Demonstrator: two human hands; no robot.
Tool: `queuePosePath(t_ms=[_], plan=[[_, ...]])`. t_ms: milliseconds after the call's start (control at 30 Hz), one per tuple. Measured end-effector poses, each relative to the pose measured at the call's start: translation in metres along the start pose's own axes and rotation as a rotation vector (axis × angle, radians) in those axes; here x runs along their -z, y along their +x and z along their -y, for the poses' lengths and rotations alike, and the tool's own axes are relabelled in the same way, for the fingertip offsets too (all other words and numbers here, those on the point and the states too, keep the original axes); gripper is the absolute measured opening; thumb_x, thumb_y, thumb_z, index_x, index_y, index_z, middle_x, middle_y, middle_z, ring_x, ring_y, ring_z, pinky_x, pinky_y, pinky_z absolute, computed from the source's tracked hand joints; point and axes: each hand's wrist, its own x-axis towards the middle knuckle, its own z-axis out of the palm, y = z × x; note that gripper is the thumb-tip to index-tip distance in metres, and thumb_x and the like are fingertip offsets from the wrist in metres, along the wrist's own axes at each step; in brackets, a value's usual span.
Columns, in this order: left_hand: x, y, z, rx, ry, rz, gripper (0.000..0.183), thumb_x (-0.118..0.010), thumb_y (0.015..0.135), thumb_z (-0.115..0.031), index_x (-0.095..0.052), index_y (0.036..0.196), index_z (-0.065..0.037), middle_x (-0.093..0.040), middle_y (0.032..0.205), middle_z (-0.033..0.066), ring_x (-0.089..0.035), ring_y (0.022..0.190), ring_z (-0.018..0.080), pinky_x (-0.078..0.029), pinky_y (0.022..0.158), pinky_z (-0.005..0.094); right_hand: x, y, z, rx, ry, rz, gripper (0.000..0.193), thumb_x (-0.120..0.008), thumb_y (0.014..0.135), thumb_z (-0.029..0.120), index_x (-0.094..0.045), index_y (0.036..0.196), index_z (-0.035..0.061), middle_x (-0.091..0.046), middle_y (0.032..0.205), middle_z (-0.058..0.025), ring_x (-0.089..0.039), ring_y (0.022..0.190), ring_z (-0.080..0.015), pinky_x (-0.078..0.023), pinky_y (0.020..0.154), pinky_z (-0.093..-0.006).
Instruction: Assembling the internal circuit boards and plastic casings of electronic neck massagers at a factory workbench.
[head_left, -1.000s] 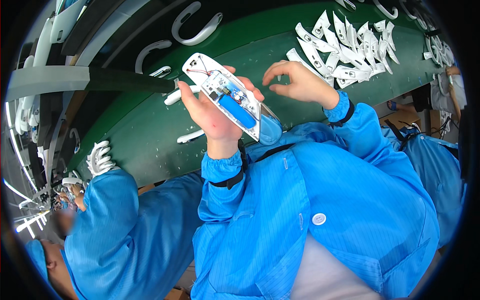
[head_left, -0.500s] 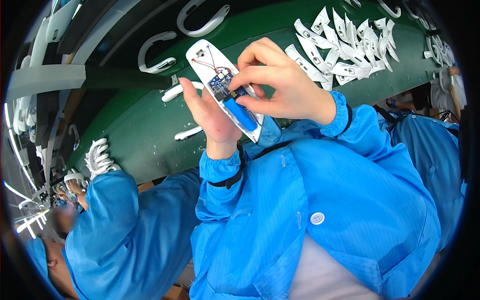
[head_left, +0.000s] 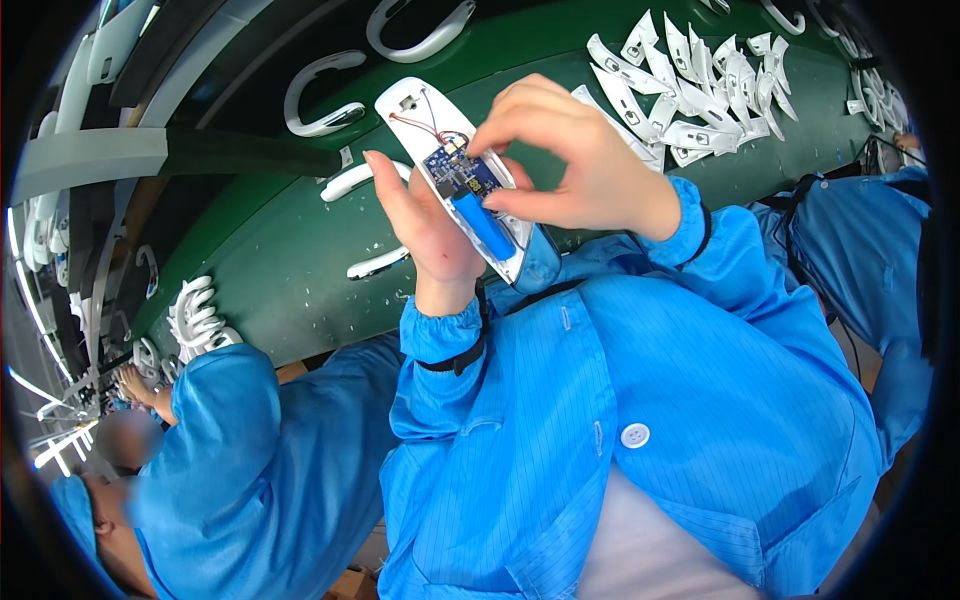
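My left hand (head_left: 428,225) cradles an open white plastic housing (head_left: 402,98) from below, its thumb sticking up beside the left edge. Inside the housing lie a blue circuit board (head_left: 462,172) with red and dark wires and a blue cylindrical battery (head_left: 484,226) below it. My right hand (head_left: 575,150) reaches in from the right. Its index fingertip touches the board's upper right edge and its thumb rests by the lower right corner, near the battery. The other right fingers are bent behind and partly hidden.
On the green table (head_left: 300,265) several curved white shell pieces (head_left: 690,95) lie piled at the far right. White hook-shaped parts (head_left: 325,95) lie at the far left. A person in blue (head_left: 240,450) works at my left; another blue sleeve (head_left: 860,230) is at right.
My right index finger has moved off the middle of the board to its upper right edge, showing more of the board. The housing has shifted slightly right.
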Motion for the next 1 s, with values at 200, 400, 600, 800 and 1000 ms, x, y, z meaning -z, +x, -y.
queuePosePath(t_ms=[200,400,600,800,1000], plan=[[0.004,0.001,-0.001,0.076,-0.162,0.090,0.090,-0.018,0.078,-0.076,-0.048,0.110,0.003,-0.059,0.079,0.0269,-0.060,0.063,0.0380,-0.050,0.053,0.0411,0.046,-0.041,-0.102,-0.543,0.054,-0.096,0.025,-0.061,0.079,0.018,-0.060,0.099,0.0030,-0.061,0.084,-0.0037,-0.056,0.078,-0.0122,-0.044,0.071,-0.0273],[0.011,-0.005,0.006,0.088,-0.015,-0.063,0.088,-0.014,0.078,-0.077,-0.047,0.099,0.002,-0.059,0.072,0.0242,-0.060,0.058,0.0340,-0.050,0.049,0.0387,0.047,-0.133,-0.220,-0.942,-0.475,0.236,0.047,-0.067,0.072,0.029,-0.055,0.107,0.0004,-0.062,0.083,-0.0170,-0.061,0.078,-0.0289,-0.047,0.070,-0.0358],[0.017,-0.006,0.011,0.106,-0.045,-0.122,0.087,-0.015,0.079,-0.075,-0.045,0.101,0.003,-0.059,0.071,0.0244,-0.060,0.058,0.0341,-0.051,0.049,0.0391,0.011,-0.149,-0.229,-0.995,-0.788,0.386,0.066,-0.079,0.060,0.028,-0.045,0.112,0.0057,-0.053,0.109,-0.0195,-0.051,0.105,-0.0360,-0.045,0.085,-0.0448],[0.027,-0.001,0.018,0.113,-0.096,-0.101,0.083,-0.015,0.082,-0.072,-0.045,0.101,0.003,-0.059,0.073,0.0250,-0.061,0.060,0.0352,-0.050,0.050,0.0402,0.024,-0.127,-0.231,-0.981,-0.266,0.067,0.045,-0.063,0.067,0.019,-0.056,0.107,0.0000,-0.063,0.088,-0.0171,-0.061,0.086,-0.0297,-0.047,0.076,-0.0372],[0.036,0.004,0.027,0.167,-0.050,-0.104,0.083,-0.016,0.081,-0.072,-0.049,0.102,0.001,-0.060,0.077,0.0223,-0.061,0.062,0.0333,-0.051,0.055,0.0400,0.046,-0.051,-0.144,-0.980,0.874,-0.219,0.032,-0.053,0.079,0.014,-0.052,0.108,0.0006,-0.060,0.092,-0.0061,-0.059,0.081,-0.0138,-0.047,0.074,-0.0258]])
